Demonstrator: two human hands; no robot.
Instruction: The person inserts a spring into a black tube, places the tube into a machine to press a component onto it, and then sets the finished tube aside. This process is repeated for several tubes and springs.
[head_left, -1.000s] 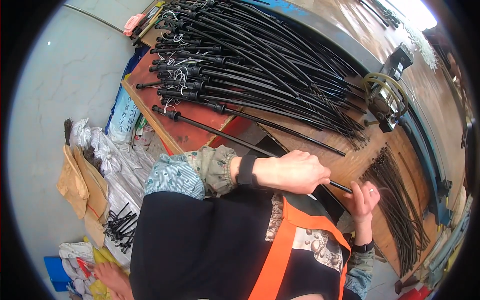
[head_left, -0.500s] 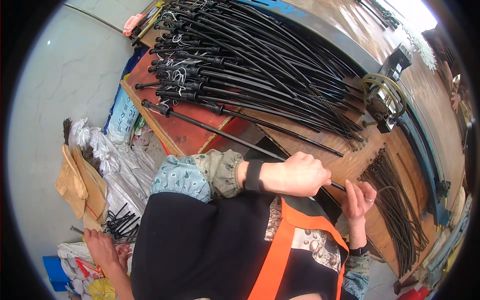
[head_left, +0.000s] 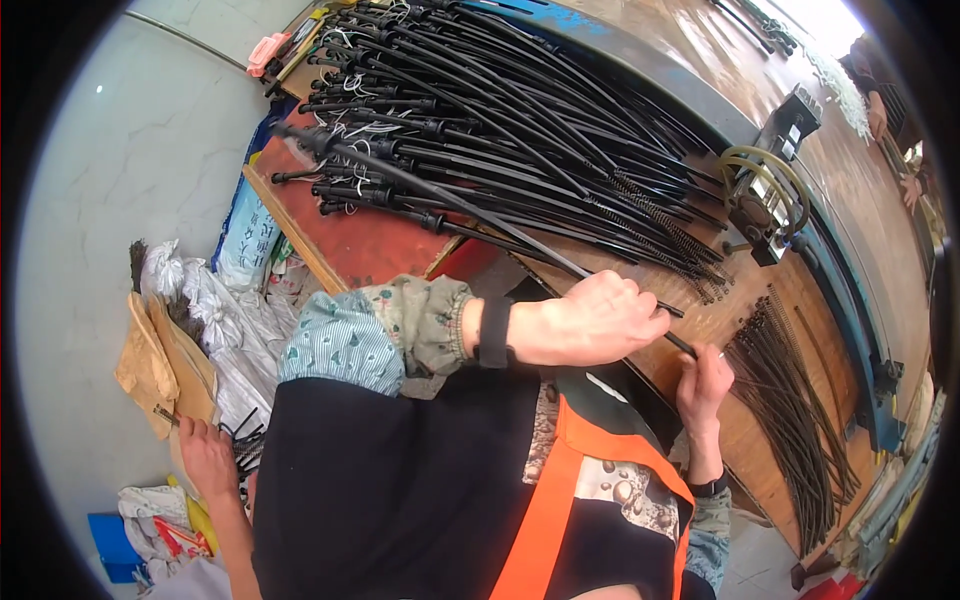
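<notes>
A long black rod (head_left: 440,195) with a thicker fitting at its far-left end runs slantwise to the right; that end is smeared by motion. My left hand (head_left: 605,318), with a black band at the wrist, is closed around the rod near its right end. Just right of it, my right hand (head_left: 705,385) pinches the short dark tip that comes out of the left fist. Behind the rod lies a large pile of similar black rods (head_left: 470,130) with white strings and springs. One rod in the pile ends close beside my left hand.
At the right a machine with hoses (head_left: 765,205) stands on the worktable's blue rail. Thin dark rods (head_left: 795,430) lie bundled on the wooden board. At the lower left another person's hand (head_left: 208,460) holds a small rod by white sacks (head_left: 225,320). Another person is at the far right.
The rod's fitting end has swung up and away over the pile. My left hand has risen slightly, and my right hand has drawn a little left. The other person's hand at the lower left has shifted.
</notes>
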